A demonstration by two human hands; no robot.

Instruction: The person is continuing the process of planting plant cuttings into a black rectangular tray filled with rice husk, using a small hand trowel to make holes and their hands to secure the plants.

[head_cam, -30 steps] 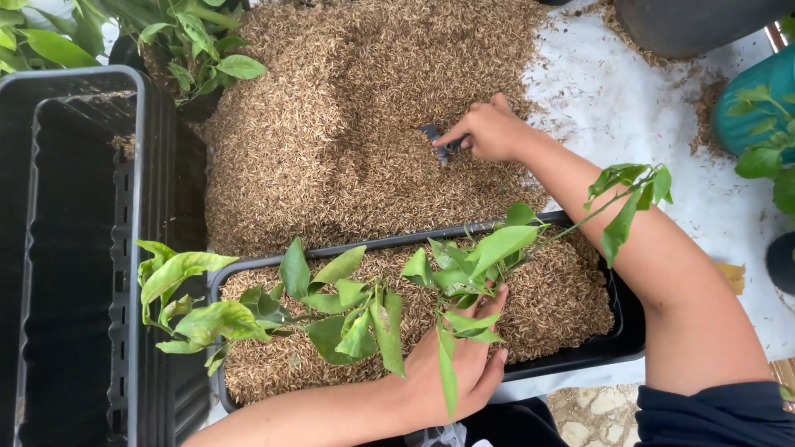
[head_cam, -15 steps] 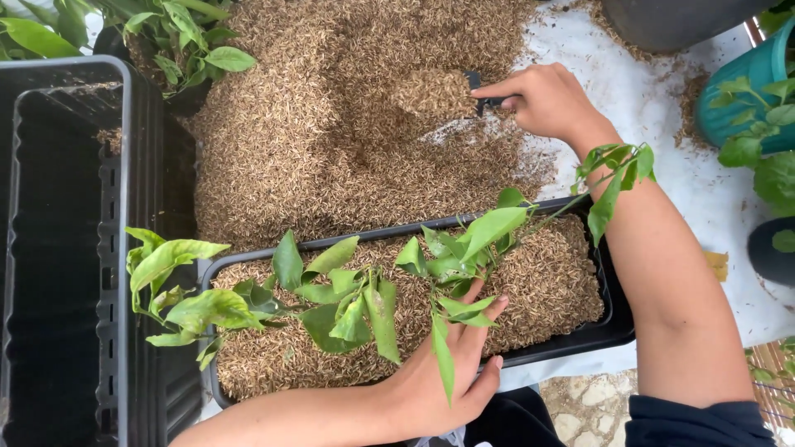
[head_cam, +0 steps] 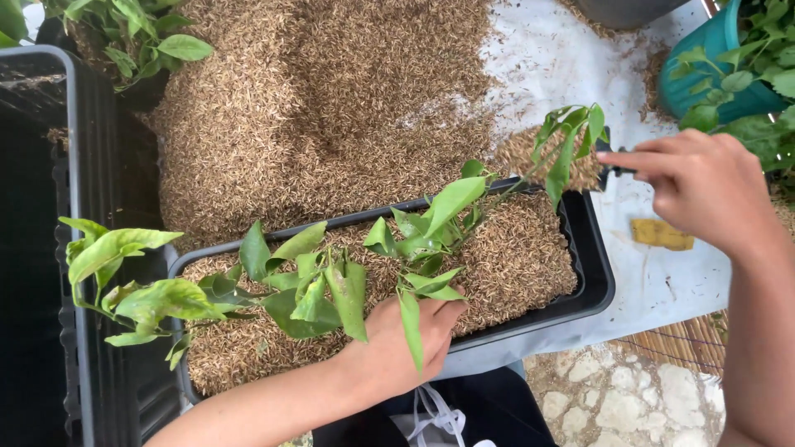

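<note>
Black planter of husks, seedlings; right hand's scoop heaped

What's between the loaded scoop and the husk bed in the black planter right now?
A leafy shoot crosses right in front of the loaded scoop held by the right hand over the end of the black planter. The left hand is at the stems mid-planter. Below the scoop, the husk bed looks open.

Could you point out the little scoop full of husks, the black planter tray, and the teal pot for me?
scoop (head_cam: 534,153), head view: on the heap of husks it carries.
black planter tray (head_cam: 598,273), head view: on its right rim.
teal pot (head_cam: 704,79), head view: on its outer wall.
</note>
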